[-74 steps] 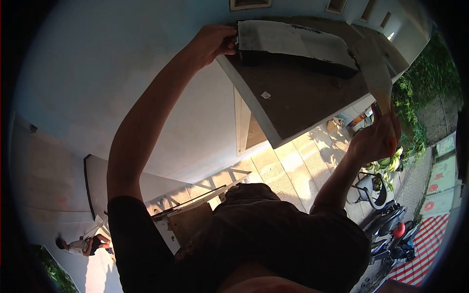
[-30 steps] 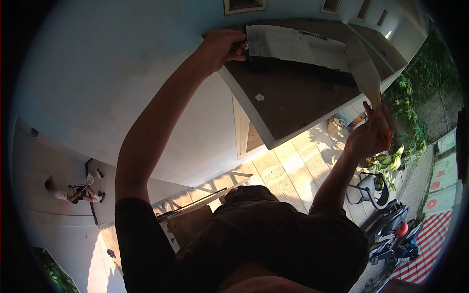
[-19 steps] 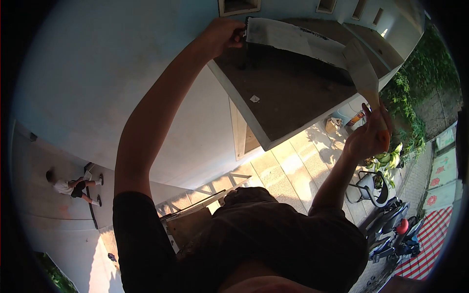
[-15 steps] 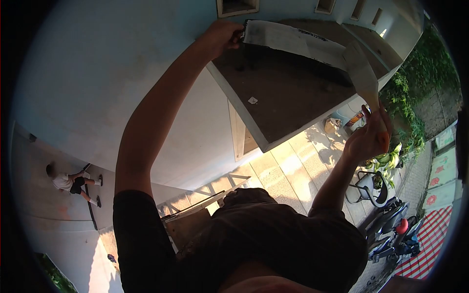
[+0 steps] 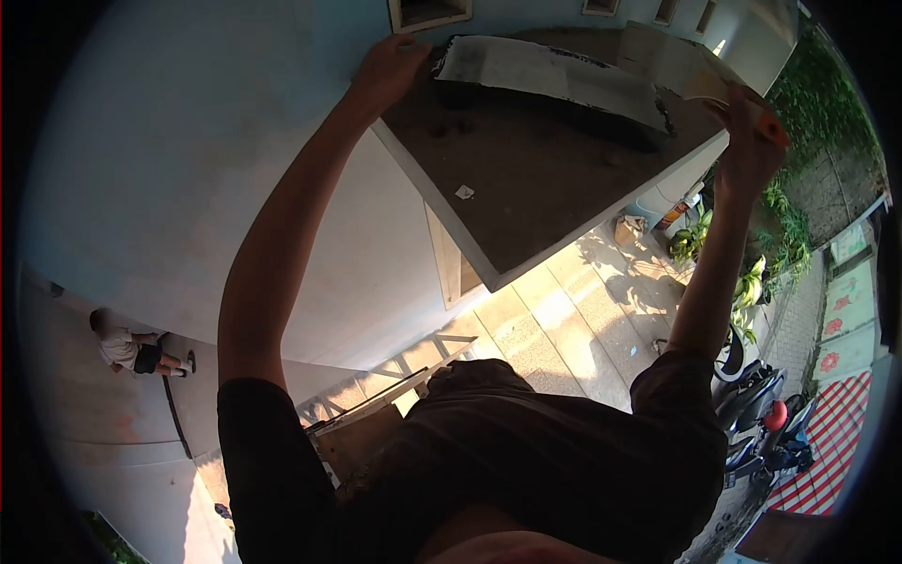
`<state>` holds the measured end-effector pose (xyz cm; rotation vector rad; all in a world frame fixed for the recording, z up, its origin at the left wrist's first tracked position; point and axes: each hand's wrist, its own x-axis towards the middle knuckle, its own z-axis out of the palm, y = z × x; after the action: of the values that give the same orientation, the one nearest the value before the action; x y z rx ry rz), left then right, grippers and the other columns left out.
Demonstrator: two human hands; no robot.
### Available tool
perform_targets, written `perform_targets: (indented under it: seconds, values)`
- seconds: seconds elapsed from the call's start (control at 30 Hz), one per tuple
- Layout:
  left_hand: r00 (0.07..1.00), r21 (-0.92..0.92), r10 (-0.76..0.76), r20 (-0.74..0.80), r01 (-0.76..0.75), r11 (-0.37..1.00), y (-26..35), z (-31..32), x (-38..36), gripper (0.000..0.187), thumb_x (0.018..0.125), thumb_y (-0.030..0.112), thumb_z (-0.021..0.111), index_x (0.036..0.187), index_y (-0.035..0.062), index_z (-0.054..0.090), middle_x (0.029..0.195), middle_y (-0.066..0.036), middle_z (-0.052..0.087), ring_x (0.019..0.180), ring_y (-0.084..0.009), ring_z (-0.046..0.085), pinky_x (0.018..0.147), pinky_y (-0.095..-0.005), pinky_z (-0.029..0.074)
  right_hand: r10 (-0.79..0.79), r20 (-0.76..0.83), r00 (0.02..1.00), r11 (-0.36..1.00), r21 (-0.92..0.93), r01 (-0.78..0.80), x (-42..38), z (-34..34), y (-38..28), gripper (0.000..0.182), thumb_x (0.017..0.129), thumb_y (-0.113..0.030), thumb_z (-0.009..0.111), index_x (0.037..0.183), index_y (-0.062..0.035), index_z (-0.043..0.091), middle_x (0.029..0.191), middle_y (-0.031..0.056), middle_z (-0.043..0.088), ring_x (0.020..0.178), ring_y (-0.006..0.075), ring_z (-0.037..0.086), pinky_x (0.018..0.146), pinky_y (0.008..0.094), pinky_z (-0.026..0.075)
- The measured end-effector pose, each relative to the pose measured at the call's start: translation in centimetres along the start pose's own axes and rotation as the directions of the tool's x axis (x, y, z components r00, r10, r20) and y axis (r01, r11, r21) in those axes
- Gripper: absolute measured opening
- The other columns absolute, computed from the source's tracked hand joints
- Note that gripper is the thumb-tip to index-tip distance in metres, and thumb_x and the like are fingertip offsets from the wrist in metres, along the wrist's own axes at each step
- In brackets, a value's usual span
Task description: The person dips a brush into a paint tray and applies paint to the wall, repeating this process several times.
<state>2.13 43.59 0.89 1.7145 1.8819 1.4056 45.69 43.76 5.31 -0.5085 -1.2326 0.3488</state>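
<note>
My left hand (image 5: 387, 73) is at the left end of a long pale strip (image 5: 550, 77) with ragged black edges. Its fingers are curled and seem to grip that end, though the contact is partly hidden. The strip lies over a dark concrete ledge (image 5: 526, 179), with a black band along its near side. Beyond the strip's right end, my right hand (image 5: 749, 141) grips a wide flat-bladed scraper by its orange handle (image 5: 771, 129). The scraper's pale blade (image 5: 662, 56) points left, above the ledge's far part.
A small white scrap (image 5: 464, 192) lies on the ledge. The pale blue wall (image 5: 169, 188) is on the left. Tiled floor (image 5: 554, 310) shows far below, with parked motorbikes (image 5: 752, 404) and plants (image 5: 691, 240) at right. Another person (image 5: 132, 343) is at far left.
My right hand has moved up and right, swinging the scraper away from the strip's right end. My left hand has drawn slightly back to the left. The view has shifted a little.
</note>
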Motion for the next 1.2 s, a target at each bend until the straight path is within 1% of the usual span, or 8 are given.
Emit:
perform_targets:
  seconds: [0.1, 0.17, 0.33, 0.67, 0.87, 0.93, 1.07, 1.2]
  values:
    - [0.965, -0.054, 0.231, -0.121, -0.239, 0.97, 1.6, -1.9, -5.6, 0.04, 0.103, 0.033, 0.061, 0.129, 0.003, 0.065, 0.094, -0.001, 0.069, 0.083, -0.0081, 0.062, 0.072, -0.0256, 0.049, -0.041, 0.129, 0.991, 0.999, -0.001, 0.042, 4.3, 0.7, 2.1, 0.025, 0.092, -0.015, 0.078, 0.102, 0.0076, 0.072, 0.1, 0.0173, 0.075, 0.084, 0.0218, 0.076, 0.075, 0.0319, 0.066]
    - [0.953, -0.119, 0.293, -0.074, -0.3, 0.946, 4.1, -3.5, -11.2, 0.031, 0.103, 0.02, 0.062, 0.128, 0.001, 0.065, 0.094, -0.004, 0.07, 0.084, -0.0093, 0.064, 0.071, -0.025, 0.05, 0.087, 0.286, 0.954, 0.947, -0.321, 0.009, 6.5, 0.8, 3.5, 0.038, 0.092, -0.028, 0.077, 0.104, 0.0077, 0.072, 0.092, 0.0138, 0.077, 0.082, 0.0196, 0.077, 0.073, 0.03, 0.064]
    - [0.808, -0.182, 0.575, 0.13, -0.551, 0.815, 4.9, -5.0, -23.0, 0.027, 0.086, -0.011, 0.058, 0.107, -0.0024, 0.072, 0.074, -0.01, 0.068, 0.066, -0.0147, 0.067, 0.061, -0.0271, 0.053, 0.249, 0.441, 0.862, 0.914, -0.401, -0.059, 10.2, 3.3, 6.1, 0.046, 0.092, -0.035, 0.075, 0.11, 0.0065, 0.071, 0.09, 0.0123, 0.076, 0.085, 0.0199, 0.077, 0.076, 0.03, 0.063]
    - [0.721, -0.122, 0.684, 0.111, -0.673, 0.729, 7.0, -4.7, -26.2, 0.022, 0.079, -0.002, 0.074, 0.101, 0.0037, 0.075, 0.069, -0.006, 0.069, 0.055, -0.0174, 0.065, 0.05, -0.031, 0.048, 0.215, 0.687, 0.694, 0.917, -0.387, 0.098, 11.7, 9.1, 13.2, 0.038, 0.097, -0.035, 0.07, 0.104, 0.0023, 0.068, 0.087, 0.0097, 0.073, 0.076, 0.0183, 0.075, 0.071, 0.0302, 0.061]
    - [0.75, -0.124, 0.661, -0.001, -0.656, 0.744, 6.4, -6.5, -28.0, 0.024, 0.077, -0.005, 0.073, 0.1, 0.0025, 0.075, 0.068, -0.006, 0.069, 0.055, -0.0166, 0.065, 0.049, -0.0292, 0.047, -0.02, 0.452, 0.892, 0.999, -0.018, 0.032, 4.7, 7.8, 1.6, 0.043, 0.1, -0.029, 0.068, 0.124, 0.0068, 0.067, 0.111, 0.0159, 0.073, 0.097, 0.0214, 0.074, 0.086, 0.0333, 0.063]
    - [0.759, -0.114, 0.65, -0.034, -0.649, 0.752, 6.2, -7.2, -28.7, 0.024, 0.076, -0.005, 0.073, 0.099, 0.0024, 0.075, 0.067, -0.007, 0.069, 0.054, -0.0165, 0.065, 0.048, -0.0286, 0.046, 0.121, 0.219, 0.968, 0.99, 0.04, -0.132, -0.4, 8.7, -4.1, 0.031, 0.099, -0.015, 0.069, 0.117, 0.0106, 0.065, 0.117, 0.0201, 0.069, 0.102, 0.025, 0.074, 0.084, 0.0378, 0.067]
    - [0.737, -0.033, 0.655, -0.168, -0.668, 0.743, 6.1, -9.3, -30.2, 0.029, 0.071, -0.007, 0.071, 0.098, 0.0027, 0.077, 0.059, -0.006, 0.065, 0.047, -0.0145, 0.059, 0.043, -0.0272, 0.041, -0.074, 0.215, 0.974, 0.857, 0.512, -0.048, -11.3, 7.5, -7.4, 0.024, 0.103, -0.009, 0.06, 0.121, 0.0075, 0.059, 0.123, 0.0272, 0.064, 0.109, 0.0375, 0.071, 0.085, 0.0476, 0.067]
    - [0.709, 0.063, 0.672, -0.215, -0.676, 0.734, 6.6, -11.8, -31.1, 0.035, 0.066, -0.009, 0.067, 0.097, 0.0021, 0.077, 0.051, 0.0, 0.052, 0.041, -0.0099, 0.045, 0.042, -0.0273, 0.03, -0.128, 0.293, 0.947, 0.766, 0.636, -0.093, -21.6, 11.0, -9.4, 0.024, 0.104, -0.013, 0.06, 0.124, -0.0011, 0.056, 0.127, 0.0349, 0.06, 0.119, 0.0414, 0.065, 0.092, 0.0487, 0.064]
